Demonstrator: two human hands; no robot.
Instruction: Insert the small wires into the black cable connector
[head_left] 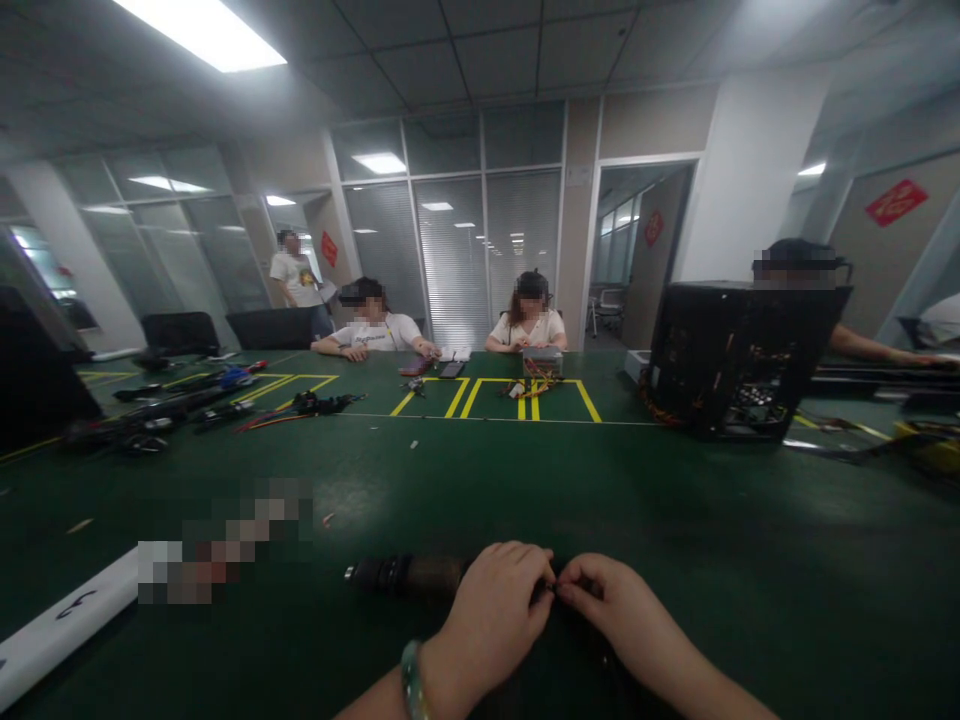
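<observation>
My left hand (496, 612) and my right hand (616, 612) meet at the near edge of the green table (480, 480). Both have their fingers curled and pinched together at a small dark part between the fingertips, too small to name. A dark cylindrical object (405, 575) lies on the table just left of my left hand, partly hidden behind it. A green bracelet (410, 680) sits on my left wrist.
A white strip marked "3" (71, 620) lies at the near left. Dark tools and cables (187, 405) are spread far left. A black frame with wiring (739, 360) stands at the right. Two seated people (450, 325) work across the table; another person sits behind the frame.
</observation>
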